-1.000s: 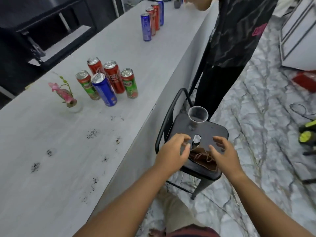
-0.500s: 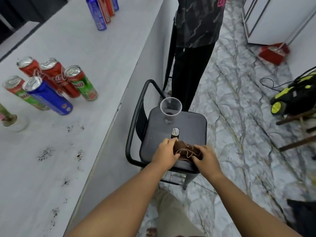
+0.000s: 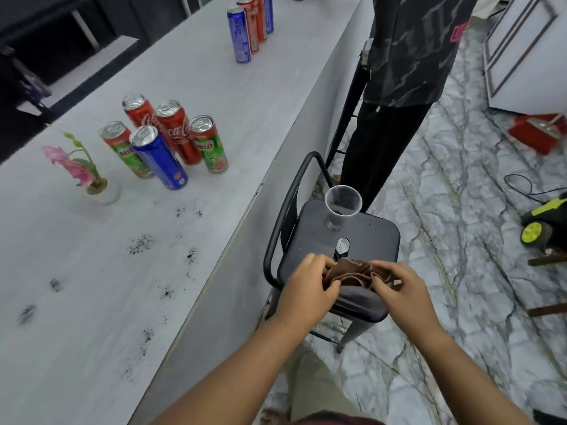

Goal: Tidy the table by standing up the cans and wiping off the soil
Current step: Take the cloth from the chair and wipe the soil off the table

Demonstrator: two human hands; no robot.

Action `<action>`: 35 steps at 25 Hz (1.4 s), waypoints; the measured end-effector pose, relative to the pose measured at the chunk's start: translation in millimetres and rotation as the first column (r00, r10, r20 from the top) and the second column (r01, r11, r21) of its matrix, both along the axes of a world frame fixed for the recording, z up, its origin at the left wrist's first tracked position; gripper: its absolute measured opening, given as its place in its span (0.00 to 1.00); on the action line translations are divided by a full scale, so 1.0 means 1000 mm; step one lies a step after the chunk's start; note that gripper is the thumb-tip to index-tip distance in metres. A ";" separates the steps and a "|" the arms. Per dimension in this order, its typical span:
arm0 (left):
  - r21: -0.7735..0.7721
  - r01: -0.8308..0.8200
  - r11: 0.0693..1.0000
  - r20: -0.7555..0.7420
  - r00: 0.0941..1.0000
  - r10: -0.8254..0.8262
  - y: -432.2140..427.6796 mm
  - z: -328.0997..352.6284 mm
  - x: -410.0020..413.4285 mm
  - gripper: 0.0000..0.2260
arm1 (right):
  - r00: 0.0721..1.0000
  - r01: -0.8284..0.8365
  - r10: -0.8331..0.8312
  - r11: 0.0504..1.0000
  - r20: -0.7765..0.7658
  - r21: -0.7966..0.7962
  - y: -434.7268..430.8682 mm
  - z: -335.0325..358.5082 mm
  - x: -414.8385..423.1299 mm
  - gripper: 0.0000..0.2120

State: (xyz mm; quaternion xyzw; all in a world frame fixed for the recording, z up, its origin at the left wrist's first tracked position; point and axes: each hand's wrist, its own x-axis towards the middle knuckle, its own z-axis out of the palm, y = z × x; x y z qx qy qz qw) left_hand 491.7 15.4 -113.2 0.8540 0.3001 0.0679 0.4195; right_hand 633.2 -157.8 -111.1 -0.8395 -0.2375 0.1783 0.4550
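Note:
A crumpled brown cloth (image 3: 352, 271) lies on the front of a black stool seat (image 3: 368, 240), to the right of the table. My left hand (image 3: 310, 285) grips its left end and my right hand (image 3: 399, 286) grips its right end. On the white table (image 3: 214, 96) several cans stand upright in a cluster: a blue can (image 3: 159, 157), two red cola cans (image 3: 178, 133) and two green-and-red Milo cans (image 3: 210, 144). Dark soil (image 3: 141, 243) lies scattered in small patches across the table in front of the cans.
A clear plastic cup (image 3: 342, 207) stands at the stool's back. A pink flower in a small pot (image 3: 98, 185) sits left of the cans. More cans (image 3: 248, 29) stand far down the table. A person in dark clothes (image 3: 399, 87) stands behind the stool.
Both hands reached down onto the stool and closed on the brown cloth, bunching it between them. The view swung right, then back toward the table.

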 end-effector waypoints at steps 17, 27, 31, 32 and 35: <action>-0.093 -0.614 0.784 0.200 0.760 0.619 0.049 0.090 -0.239 0.10 | 0.709 -0.648 0.680 0.733 -0.188 0.206 0.169 0.092 -0.142 0.11; -0.057 -0.889 0.454 0.174 0.439 0.882 0.075 0.098 -0.397 0.09 | 0.323 -0.939 0.944 0.328 -0.064 0.108 0.308 0.109 -0.292 0.10; -0.030 -0.951 0.309 0.153 0.301 0.941 0.105 0.103 -0.462 0.09 | 0.177 -0.983 0.984 0.178 -0.008 0.051 0.373 0.110 -0.369 0.09; -0.019 -0.960 0.281 0.147 0.275 0.950 0.115 0.104 -0.478 0.09 | 0.145 -0.989 0.989 0.145 0.005 0.026 0.388 0.109 -0.388 0.08; 0.029 -0.975 0.218 0.113 0.220 0.969 0.151 0.107 -0.522 0.08 | 0.085 -0.995 0.995 0.088 0.061 -0.044 0.434 0.105 -0.443 0.09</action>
